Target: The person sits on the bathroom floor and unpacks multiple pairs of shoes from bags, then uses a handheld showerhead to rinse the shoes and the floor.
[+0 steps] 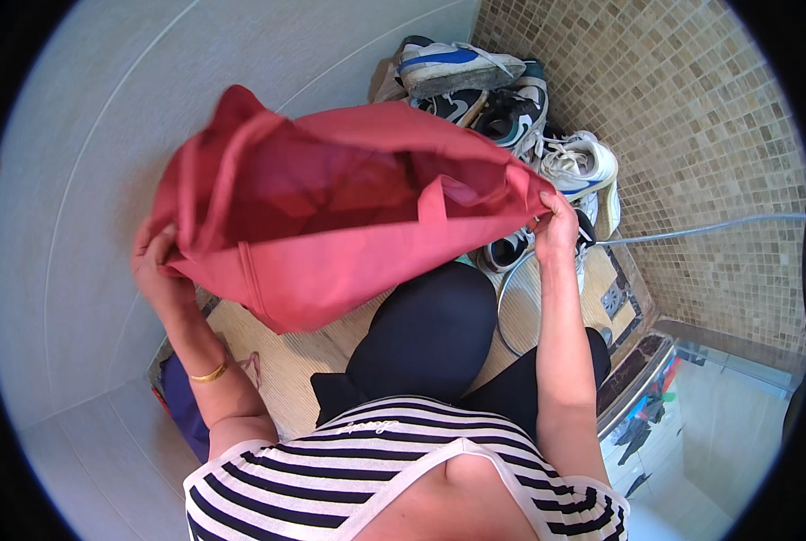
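Note:
A large red fabric bag (331,261) is stretched wide between my hands, its mouth gaping upward. Its inside shows as dark red folds, and nothing in it can be made out. My left hand (161,259) grips the left end of the rim, thumb over the cloth. At the opposite end my right hand (556,225) pinches the corner of the rim. One carrying strap (432,200) loops along the near edge. Behind the bag's right side lies a pile of sneakers, with a white and blue sneaker (457,68) on top.
More sneakers, such as a white one (581,165), lean by the mosaic wall (664,108). A grey hose (709,230) curves across the tan floor (272,361) near a drain (613,300). A purple bag (184,406) stands at the left. A raised sill (633,383) lies at the right.

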Action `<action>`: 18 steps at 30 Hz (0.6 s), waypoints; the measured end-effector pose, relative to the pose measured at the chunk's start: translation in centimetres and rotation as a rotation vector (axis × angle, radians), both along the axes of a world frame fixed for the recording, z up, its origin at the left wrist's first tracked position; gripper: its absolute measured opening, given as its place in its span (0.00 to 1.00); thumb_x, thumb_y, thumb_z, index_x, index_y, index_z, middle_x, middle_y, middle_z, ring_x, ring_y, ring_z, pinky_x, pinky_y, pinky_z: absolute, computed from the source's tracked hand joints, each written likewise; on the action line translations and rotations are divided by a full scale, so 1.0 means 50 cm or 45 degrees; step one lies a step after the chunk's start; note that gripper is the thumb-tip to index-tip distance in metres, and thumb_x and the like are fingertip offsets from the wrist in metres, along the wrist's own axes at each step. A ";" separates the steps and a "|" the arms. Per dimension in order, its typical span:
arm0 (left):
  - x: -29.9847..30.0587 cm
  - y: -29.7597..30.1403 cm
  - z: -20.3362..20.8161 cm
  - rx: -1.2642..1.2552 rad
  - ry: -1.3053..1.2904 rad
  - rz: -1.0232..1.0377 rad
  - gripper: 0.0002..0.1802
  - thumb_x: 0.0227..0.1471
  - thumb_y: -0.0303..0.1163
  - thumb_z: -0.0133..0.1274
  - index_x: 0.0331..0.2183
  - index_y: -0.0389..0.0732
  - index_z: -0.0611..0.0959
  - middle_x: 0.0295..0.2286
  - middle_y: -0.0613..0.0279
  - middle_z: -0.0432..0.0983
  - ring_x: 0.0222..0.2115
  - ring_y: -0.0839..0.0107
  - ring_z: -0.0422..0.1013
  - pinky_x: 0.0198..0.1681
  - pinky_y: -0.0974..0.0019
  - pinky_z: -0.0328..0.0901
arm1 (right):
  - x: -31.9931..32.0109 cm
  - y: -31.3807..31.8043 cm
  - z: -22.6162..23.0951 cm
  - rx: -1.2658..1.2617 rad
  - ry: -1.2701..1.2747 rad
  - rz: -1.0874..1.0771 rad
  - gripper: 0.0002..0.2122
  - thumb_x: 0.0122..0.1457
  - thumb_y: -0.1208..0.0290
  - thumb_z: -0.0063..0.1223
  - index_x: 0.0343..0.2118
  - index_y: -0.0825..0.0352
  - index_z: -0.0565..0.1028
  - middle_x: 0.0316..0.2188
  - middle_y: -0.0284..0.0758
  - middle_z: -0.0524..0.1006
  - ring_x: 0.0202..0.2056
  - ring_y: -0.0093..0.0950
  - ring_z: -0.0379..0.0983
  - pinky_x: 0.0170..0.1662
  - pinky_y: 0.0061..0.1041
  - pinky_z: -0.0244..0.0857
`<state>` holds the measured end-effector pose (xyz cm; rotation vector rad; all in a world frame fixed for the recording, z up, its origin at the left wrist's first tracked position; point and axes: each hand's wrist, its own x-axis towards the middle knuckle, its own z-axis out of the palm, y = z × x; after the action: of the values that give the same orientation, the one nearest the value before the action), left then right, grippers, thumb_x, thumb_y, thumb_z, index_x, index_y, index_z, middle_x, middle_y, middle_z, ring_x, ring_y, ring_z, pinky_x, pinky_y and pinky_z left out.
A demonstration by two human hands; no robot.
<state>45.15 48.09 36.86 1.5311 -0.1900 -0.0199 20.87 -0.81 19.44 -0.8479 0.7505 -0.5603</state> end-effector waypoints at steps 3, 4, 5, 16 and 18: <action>-0.011 0.023 0.038 0.935 -0.017 -0.594 0.20 0.58 0.33 0.60 0.51 0.34 0.83 0.37 0.58 0.83 0.34 0.72 0.76 0.40 0.66 0.71 | 0.002 0.012 -0.015 0.180 -0.104 0.001 0.16 0.63 0.71 0.50 0.52 0.70 0.76 0.47 0.39 0.83 0.43 0.31 0.82 0.43 0.33 0.79; -0.012 0.027 0.053 1.110 -0.047 -0.751 0.24 0.58 0.37 0.62 0.52 0.35 0.82 0.39 0.56 0.82 0.37 0.70 0.76 0.43 0.64 0.71 | 0.001 0.015 -0.018 0.239 -0.105 0.009 0.17 0.65 0.70 0.48 0.55 0.70 0.75 0.51 0.40 0.82 0.48 0.33 0.82 0.49 0.35 0.78; -0.014 0.027 0.063 1.269 -0.094 -0.915 0.28 0.58 0.41 0.64 0.54 0.35 0.81 0.41 0.54 0.82 0.39 0.68 0.76 0.46 0.62 0.71 | -0.001 0.015 -0.020 0.253 -0.103 0.020 0.18 0.66 0.71 0.47 0.56 0.71 0.74 0.53 0.42 0.80 0.51 0.35 0.79 0.54 0.37 0.74; -0.028 -0.170 -0.147 1.206 -0.286 -1.704 0.67 0.47 0.64 0.68 0.72 0.39 0.51 0.62 0.36 0.65 0.63 0.50 0.65 0.66 0.57 0.60 | -0.030 0.018 -0.012 0.136 0.135 0.146 0.20 0.69 0.60 0.48 0.57 0.66 0.74 0.50 0.37 0.81 0.48 0.33 0.80 0.44 0.45 0.78; -0.082 -0.194 -0.187 1.017 0.099 -1.733 0.63 0.52 0.57 0.67 0.73 0.40 0.49 0.61 0.37 0.66 0.63 0.52 0.65 0.66 0.58 0.59 | -0.040 0.031 -0.002 0.048 0.279 0.270 0.22 0.69 0.56 0.49 0.58 0.66 0.73 0.51 0.38 0.80 0.49 0.33 0.79 0.43 0.45 0.78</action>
<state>41.04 38.40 27.51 1.8795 -1.2383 -1.3587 18.88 0.76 19.35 -0.9504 0.8545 -0.2659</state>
